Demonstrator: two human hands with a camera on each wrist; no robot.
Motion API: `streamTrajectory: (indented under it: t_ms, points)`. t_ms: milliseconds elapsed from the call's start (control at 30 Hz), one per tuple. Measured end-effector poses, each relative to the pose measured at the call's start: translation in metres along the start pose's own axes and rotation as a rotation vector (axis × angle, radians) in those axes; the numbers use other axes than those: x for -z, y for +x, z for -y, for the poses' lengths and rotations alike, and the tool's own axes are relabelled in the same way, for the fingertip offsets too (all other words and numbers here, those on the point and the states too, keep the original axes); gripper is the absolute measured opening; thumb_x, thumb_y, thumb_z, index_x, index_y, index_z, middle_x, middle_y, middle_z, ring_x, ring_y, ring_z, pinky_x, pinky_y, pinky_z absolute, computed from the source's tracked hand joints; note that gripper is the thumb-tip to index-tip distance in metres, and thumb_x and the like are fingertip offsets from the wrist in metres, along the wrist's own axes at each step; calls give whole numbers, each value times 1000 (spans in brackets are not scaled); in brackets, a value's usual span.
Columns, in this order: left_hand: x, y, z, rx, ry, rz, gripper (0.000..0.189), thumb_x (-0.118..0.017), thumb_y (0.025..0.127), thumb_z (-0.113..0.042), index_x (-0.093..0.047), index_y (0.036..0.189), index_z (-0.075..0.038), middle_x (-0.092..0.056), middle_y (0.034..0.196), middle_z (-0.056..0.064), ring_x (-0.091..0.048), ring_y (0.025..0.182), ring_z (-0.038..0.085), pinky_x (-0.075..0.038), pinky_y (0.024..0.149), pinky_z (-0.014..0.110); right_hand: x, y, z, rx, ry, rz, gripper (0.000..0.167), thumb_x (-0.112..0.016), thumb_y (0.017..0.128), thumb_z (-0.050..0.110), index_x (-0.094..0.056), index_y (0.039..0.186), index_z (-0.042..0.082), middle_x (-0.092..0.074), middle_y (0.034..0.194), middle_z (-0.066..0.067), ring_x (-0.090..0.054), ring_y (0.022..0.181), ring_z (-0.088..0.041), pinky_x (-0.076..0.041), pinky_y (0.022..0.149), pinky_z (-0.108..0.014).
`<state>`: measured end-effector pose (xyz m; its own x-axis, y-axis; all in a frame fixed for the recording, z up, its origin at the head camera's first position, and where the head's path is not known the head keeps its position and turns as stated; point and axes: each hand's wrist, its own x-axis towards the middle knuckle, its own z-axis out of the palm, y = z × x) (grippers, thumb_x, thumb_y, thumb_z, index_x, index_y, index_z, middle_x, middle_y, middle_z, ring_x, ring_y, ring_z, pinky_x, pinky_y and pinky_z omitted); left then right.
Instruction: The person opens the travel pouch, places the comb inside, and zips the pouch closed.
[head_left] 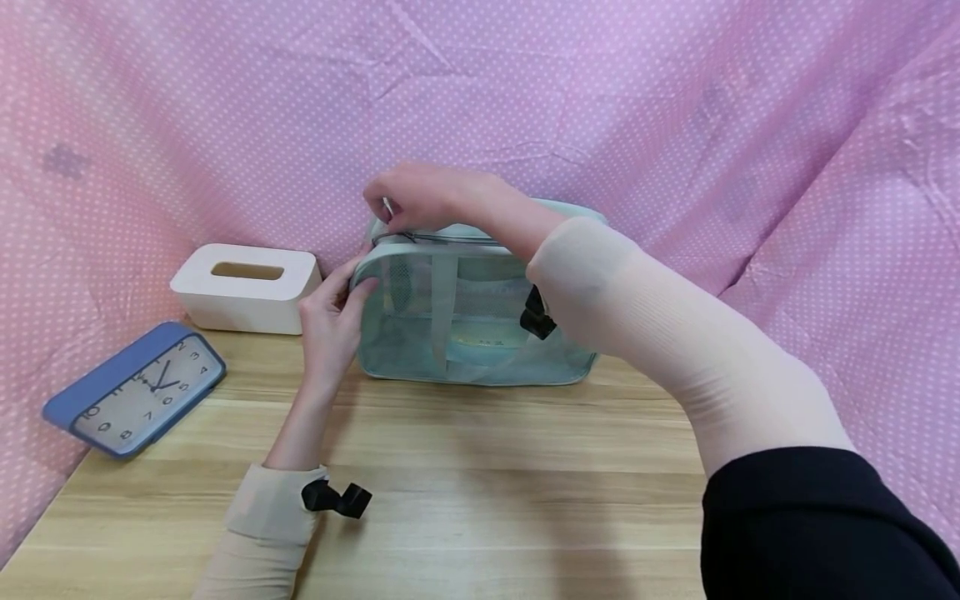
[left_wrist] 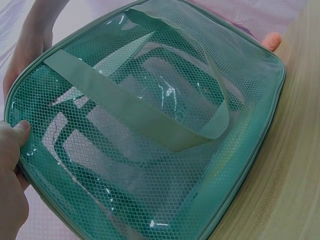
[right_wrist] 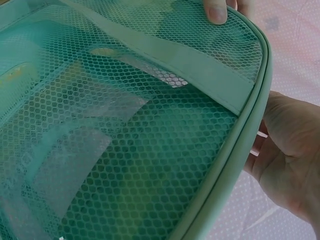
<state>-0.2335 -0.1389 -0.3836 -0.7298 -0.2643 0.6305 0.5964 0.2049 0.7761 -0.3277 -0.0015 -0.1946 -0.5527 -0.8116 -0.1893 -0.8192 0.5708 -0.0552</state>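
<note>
A pale green see-through toiletry bag [head_left: 405,350] with mesh panels and a strap handle [head_left: 444,308] stands upright on the table. My left hand [head_left: 330,325] grips its upper left corner, thumb on the front face and fingers behind the edge. Above that corner, my right hand [head_left: 420,196] reaches across the top with curled fingers, pinching at the left end of the zipper [head_left: 450,240]; the pull itself is hidden by the fingers. Through the mesh, a rounded pale item [head_left: 487,340] shows inside. In the right wrist view, the right hand [right_wrist: 292,155] is beside the piped rim.
A white tissue box [head_left: 240,310] stands left of the bag. Nearer me, a blue clock [head_left: 142,387] leans back at the table's left edge. Pink dotted cloth [head_left: 480,100] hangs behind and at both sides. Bare wood tabletop [head_left: 480,492] lies in front of the bag.
</note>
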Motion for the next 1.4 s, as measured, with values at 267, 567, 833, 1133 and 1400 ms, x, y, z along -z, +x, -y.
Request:
streamTrajectory:
  t_ms: [267,567,833,1133,1400]
  points:
    - [-1,0,0,-9,2,-7,34,-71,95,-6,-71,129,-7,-71,133,7,-67,118,1,-54,96,14,-1,-5,-6,47,68,-97,10,-58,93,-2,-65,96,4,-63,97,-7,-53,88,-16,-43,80,-26]
    - [0,0,0,-19,-13,-5,34,-71,95,-4,-71,129,-5,-72,132,7,-68,119,8,-55,97,15,0,-12,-15,50,99,-141,19,-59,90,-5,-77,90,0,-74,92,-10,-61,82,-16,-50,79,-25]
    - [-1,0,1,-9,-12,0,34,-70,95,-4,-72,129,-7,-72,132,9,-68,118,2,-55,97,15,4,-20,-19,-15,99,-167,18,-62,94,2,-79,92,4,-76,92,-9,-62,79,-13,-51,80,-25]
    - [0,0,1,18,-11,0,29,-69,96,-4,-73,124,-1,-73,127,15,-70,112,1,-56,94,15,6,-29,-23,-66,146,-153,16,-65,94,8,-80,89,7,-75,81,-5,-62,65,-8,-53,72,-21]
    - [0,0,1,46,1,-12,28,-69,96,-4,-72,123,2,-74,120,22,-69,106,-3,-56,91,13,6,-35,-28,-90,241,-118,14,-67,93,9,-80,88,6,-73,72,-3,-58,54,-6,-51,58,-19]
